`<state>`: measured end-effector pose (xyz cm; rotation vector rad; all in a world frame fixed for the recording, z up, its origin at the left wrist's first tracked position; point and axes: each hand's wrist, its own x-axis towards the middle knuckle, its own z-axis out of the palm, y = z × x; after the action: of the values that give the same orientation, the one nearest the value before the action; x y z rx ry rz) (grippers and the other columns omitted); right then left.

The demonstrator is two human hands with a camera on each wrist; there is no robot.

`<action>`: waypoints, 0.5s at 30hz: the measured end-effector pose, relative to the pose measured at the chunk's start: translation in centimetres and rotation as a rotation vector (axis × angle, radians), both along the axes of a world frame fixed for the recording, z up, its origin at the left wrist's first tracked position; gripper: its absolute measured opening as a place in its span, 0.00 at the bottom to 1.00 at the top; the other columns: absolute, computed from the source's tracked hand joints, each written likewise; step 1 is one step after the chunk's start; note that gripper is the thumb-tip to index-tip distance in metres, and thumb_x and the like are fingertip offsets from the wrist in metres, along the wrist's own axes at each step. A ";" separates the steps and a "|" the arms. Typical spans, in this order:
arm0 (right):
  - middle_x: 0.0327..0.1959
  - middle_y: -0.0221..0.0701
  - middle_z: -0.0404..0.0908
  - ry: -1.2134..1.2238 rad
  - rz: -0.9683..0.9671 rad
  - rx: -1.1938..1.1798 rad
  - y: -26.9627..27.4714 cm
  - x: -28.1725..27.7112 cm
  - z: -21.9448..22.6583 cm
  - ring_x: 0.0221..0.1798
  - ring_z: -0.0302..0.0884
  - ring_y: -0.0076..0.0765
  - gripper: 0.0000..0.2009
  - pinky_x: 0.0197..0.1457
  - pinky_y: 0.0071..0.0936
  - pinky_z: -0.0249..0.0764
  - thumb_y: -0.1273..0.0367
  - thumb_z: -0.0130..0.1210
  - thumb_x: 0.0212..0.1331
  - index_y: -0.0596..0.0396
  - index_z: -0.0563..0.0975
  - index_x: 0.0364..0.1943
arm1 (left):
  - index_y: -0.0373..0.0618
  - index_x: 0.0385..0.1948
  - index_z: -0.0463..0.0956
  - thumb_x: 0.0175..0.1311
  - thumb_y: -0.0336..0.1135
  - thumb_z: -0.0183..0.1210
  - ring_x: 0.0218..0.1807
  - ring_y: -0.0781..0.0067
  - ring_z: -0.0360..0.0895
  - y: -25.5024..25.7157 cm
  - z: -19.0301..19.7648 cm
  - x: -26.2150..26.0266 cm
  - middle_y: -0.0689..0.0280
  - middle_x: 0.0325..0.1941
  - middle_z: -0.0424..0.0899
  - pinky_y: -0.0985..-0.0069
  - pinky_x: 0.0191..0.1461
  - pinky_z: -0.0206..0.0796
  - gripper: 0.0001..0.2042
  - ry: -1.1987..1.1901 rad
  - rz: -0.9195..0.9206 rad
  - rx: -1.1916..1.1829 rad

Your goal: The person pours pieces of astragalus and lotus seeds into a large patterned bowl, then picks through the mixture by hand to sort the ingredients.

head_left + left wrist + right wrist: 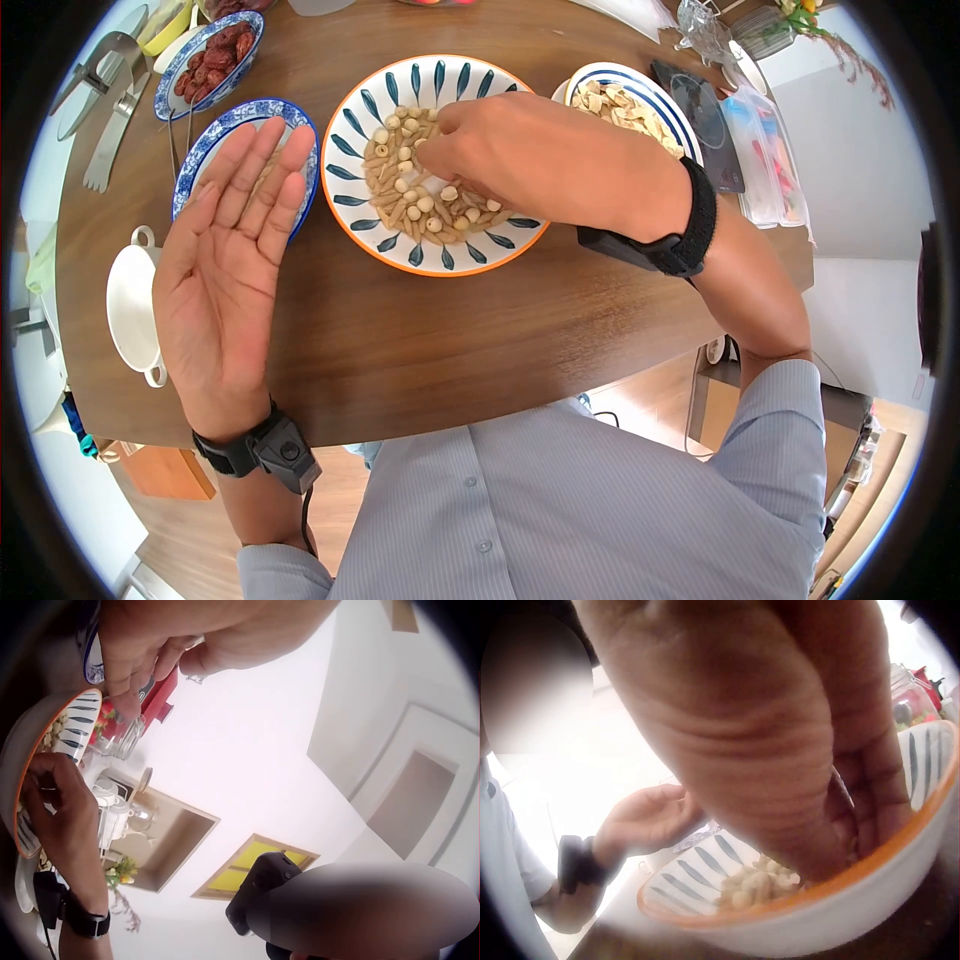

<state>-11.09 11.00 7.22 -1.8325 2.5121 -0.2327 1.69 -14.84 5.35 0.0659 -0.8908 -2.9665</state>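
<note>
My right hand [540, 150] reaches down into a wide white bowl [440, 258] with an orange rim and dark leaf-shaped marks. Its fingers are bent downward among round cream lotus seeds [426, 204] and pale, long, thin pieces [388, 180]. The palm and the bowl's wall hide the fingertips in part, and I cannot tell whether they pinch anything. Palm up, my left hand [230, 270] is raised left of the bowl with its fingers extended. It overlaps a blue-rimmed plate [308, 190] in the head view, covering most of what lies there.
Dark red dates [215, 65] fill a blue-patterned dish at the back left. Pale flakes [625, 108] lie in a blue-striped dish [690, 140] to the right. A white two-handled bowl [130, 305] stands by the left edge. Metal tongs [115, 135] and a clear plastic box [765, 150] are farther out.
</note>
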 end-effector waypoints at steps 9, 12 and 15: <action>0.30 0.43 0.82 -0.304 -0.078 -0.013 0.2 -2.1 0.1 0.36 0.81 0.52 0.01 0.41 0.40 0.75 0.77 0.58 0.56 0.61 0.79 0.31 | 0.20 0.72 0.54 0.81 0.33 0.41 0.80 0.41 0.58 0.6 -0.2 -0.1 0.37 0.79 0.57 0.56 0.83 0.57 0.26 -0.021 0.006 -0.072; 0.31 0.43 0.83 -0.291 -0.090 -0.001 0.3 -2.6 -0.1 0.35 0.81 0.53 0.02 0.40 0.40 0.75 0.78 0.57 0.56 0.60 0.80 0.32 | 0.21 0.72 0.54 0.81 0.34 0.40 0.79 0.41 0.60 0.9 -0.3 -0.1 0.37 0.78 0.59 0.57 0.83 0.57 0.26 -0.006 -0.026 -0.059; 0.29 0.43 0.80 -0.331 -0.085 -0.039 0.5 -2.7 0.5 0.33 0.78 0.55 0.04 0.38 0.42 0.73 0.80 0.59 0.55 0.62 0.78 0.33 | 0.22 0.74 0.52 0.81 0.32 0.38 0.81 0.43 0.56 1.4 0.2 -0.1 0.38 0.80 0.56 0.57 0.84 0.53 0.26 -0.003 -0.067 -0.033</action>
<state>-13.76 11.51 7.70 -1.5489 2.3684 -0.5418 1.57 -13.42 5.51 0.0407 -0.9613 -3.0123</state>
